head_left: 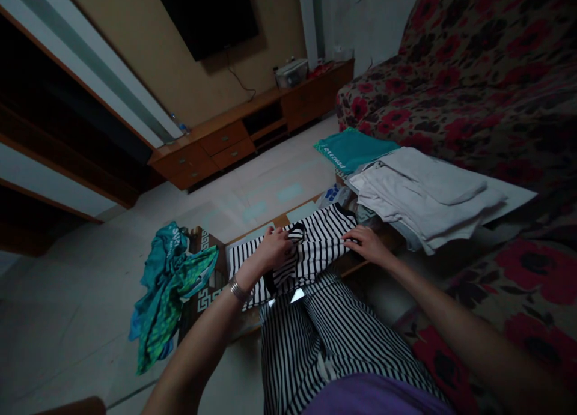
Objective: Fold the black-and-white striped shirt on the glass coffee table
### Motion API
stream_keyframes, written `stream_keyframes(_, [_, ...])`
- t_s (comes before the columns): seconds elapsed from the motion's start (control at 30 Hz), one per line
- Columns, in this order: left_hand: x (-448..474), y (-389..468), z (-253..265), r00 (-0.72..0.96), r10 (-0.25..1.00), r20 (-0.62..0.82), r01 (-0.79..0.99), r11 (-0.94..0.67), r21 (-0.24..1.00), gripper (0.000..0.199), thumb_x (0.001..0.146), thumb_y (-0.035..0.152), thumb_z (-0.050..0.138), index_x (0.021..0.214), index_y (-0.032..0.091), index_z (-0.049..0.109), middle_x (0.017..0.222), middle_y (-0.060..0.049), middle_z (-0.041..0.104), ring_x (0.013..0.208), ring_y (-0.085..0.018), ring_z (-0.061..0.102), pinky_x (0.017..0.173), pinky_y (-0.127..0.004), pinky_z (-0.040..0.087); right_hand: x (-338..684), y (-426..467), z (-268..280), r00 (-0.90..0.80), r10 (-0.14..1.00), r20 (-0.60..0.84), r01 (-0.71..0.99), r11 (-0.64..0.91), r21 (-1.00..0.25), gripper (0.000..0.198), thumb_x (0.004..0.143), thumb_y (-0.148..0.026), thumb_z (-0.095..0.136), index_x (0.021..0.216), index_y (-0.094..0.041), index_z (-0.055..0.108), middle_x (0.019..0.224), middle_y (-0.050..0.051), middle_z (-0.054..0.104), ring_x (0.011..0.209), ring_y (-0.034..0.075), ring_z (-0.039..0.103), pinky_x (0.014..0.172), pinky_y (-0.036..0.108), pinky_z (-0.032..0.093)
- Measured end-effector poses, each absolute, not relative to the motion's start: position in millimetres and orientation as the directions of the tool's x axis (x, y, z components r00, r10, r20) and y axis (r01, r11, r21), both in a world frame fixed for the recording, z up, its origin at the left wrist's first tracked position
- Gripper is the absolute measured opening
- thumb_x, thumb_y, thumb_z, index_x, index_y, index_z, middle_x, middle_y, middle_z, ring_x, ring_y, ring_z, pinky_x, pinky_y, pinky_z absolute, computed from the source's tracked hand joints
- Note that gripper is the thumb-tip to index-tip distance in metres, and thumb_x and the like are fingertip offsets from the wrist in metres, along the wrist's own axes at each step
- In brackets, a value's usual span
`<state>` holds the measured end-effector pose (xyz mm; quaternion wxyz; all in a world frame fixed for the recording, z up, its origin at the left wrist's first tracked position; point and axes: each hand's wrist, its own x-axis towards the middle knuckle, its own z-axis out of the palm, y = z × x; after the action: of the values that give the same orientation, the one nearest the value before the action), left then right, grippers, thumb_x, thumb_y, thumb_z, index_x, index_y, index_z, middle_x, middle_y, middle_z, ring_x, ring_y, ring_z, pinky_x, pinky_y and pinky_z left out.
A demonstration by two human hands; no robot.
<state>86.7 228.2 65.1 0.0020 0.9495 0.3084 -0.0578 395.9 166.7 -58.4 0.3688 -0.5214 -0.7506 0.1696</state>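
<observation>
A black-and-white striped shirt (315, 256) with black trim lies partly folded across the low table in front of my knees. My left hand (276, 248), with a silver bangle on its wrist, is over the middle of the shirt, its fingers curled onto the cloth beside a black-trimmed part. At the shirt's right side, my right hand (367, 244) pinches the folded edge between thumb and fingers. The left fingertips are partly hidden from me.
Crumpled teal and green clothes (174, 289) hang over the table's left end. Pale folded clothes (419, 187) and a teal garment (356, 148) lie at the right end. A floral sofa (451, 84) stands at right; a wooden TV cabinet (225, 142) lines the wall.
</observation>
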Motion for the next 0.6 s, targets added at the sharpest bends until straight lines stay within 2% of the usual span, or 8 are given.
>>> stream_keyframes(0.07, [82, 224, 72, 0.820, 0.568, -0.067, 0.565, -0.823, -0.061, 0.015, 0.082, 0.014, 0.053, 0.078, 0.019, 0.066, 0.101, -0.010, 0.064, 0.109, -0.028, 0.051, 0.107, -0.055, 0.022, 396, 167, -59, -0.184, 0.907, 0.378, 0.657, 0.399, -0.640, 0.019, 0.089, -0.038, 0.059, 0.093, -0.023, 0.070, 0.093, 0.006, 0.071, 0.092, 0.023, 0.059, 0.082, 0.036, 0.039])
stream_keyframes(0.17, [87, 220, 75, 0.851, 0.525, -0.011, 0.524, -0.851, -0.035, 0.030, 0.085, 0.007, 0.044, 0.103, 0.021, 0.064, 0.129, -0.009, 0.058, 0.128, -0.026, 0.041, 0.113, -0.054, 0.011, 397, 166, -60, -0.189, 0.904, 0.383, 0.651, 0.408, -0.640, 0.019, 0.089, -0.038, 0.059, 0.093, -0.023, 0.070, 0.093, 0.006, 0.071, 0.091, 0.023, 0.058, 0.083, 0.036, 0.039])
stream_keyframes(0.23, [96, 223, 72, 0.867, 0.498, -0.004, 0.498, -0.867, 0.008, 0.041, 0.085, 0.004, 0.041, 0.117, 0.022, 0.059, 0.137, -0.007, 0.053, 0.135, -0.023, 0.035, 0.114, -0.051, 0.010, 397, 166, -61, -0.197, 0.902, 0.385, 0.647, 0.414, -0.640, 0.019, 0.089, -0.038, 0.059, 0.093, -0.022, 0.070, 0.092, 0.006, 0.071, 0.091, 0.023, 0.058, 0.084, 0.037, 0.039])
stream_keyframes(0.3, [105, 231, 67, 0.880, 0.472, -0.049, 0.474, -0.879, 0.054, 0.043, 0.084, 0.004, 0.041, 0.118, 0.023, 0.059, 0.128, -0.007, 0.059, 0.129, -0.023, 0.041, 0.112, -0.050, 0.014, 398, 167, -61, -0.198, 0.902, 0.383, 0.646, 0.414, -0.641, 0.019, 0.089, -0.038, 0.059, 0.093, -0.023, 0.070, 0.092, 0.006, 0.071, 0.091, 0.023, 0.058, 0.084, 0.037, 0.039])
stream_keyframes(0.37, [111, 240, 64, 0.883, 0.449, -0.136, 0.461, -0.885, 0.072, 0.036, 0.082, 0.006, 0.044, 0.108, 0.022, 0.064, 0.107, -0.007, 0.066, 0.114, -0.024, 0.050, 0.107, -0.049, 0.021, 398, 167, -61, -0.198, 0.905, 0.377, 0.647, 0.410, -0.643, 0.019, 0.089, -0.038, 0.058, 0.092, -0.023, 0.070, 0.091, 0.007, 0.071, 0.091, 0.023, 0.058, 0.084, 0.037, 0.040])
stream_keyframes(0.43, [113, 248, 62, 0.873, 0.441, -0.209, 0.461, -0.886, 0.055, 0.027, 0.080, 0.009, 0.047, 0.093, 0.021, 0.068, 0.094, -0.007, 0.065, 0.103, -0.025, 0.052, 0.101, -0.047, 0.027, 398, 167, -61, -0.198, 0.905, 0.377, 0.648, 0.409, -0.642, 0.020, 0.089, -0.038, 0.058, 0.092, -0.023, 0.070, 0.092, 0.007, 0.071, 0.091, 0.023, 0.058, 0.084, 0.037, 0.040])
stream_keyframes(0.5, [110, 252, 62, 0.870, 0.439, -0.225, 0.457, -0.889, 0.031, 0.020, 0.076, 0.011, 0.050, 0.082, 0.020, 0.068, 0.093, -0.008, 0.064, 0.102, -0.026, 0.049, 0.097, -0.045, 0.028, 398, 167, -61, -0.201, 0.902, 0.382, 0.646, 0.415, -0.640, 0.020, 0.089, -0.039, 0.058, 0.092, -0.023, 0.070, 0.092, 0.007, 0.071, 0.091, 0.023, 0.058, 0.083, 0.037, 0.040])
stream_keyframes(0.6, [103, 254, 66, 0.891, 0.400, -0.215, 0.422, -0.904, 0.065, 0.019, 0.070, 0.011, 0.052, 0.078, 0.021, 0.067, 0.091, -0.007, 0.062, 0.101, -0.025, 0.050, 0.098, -0.042, 0.026, 397, 167, -62, -0.194, 0.898, 0.396, 0.645, 0.420, -0.638, 0.020, 0.090, -0.039, 0.059, 0.091, -0.023, 0.070, 0.092, 0.006, 0.071, 0.091, 0.023, 0.059, 0.082, 0.036, 0.039])
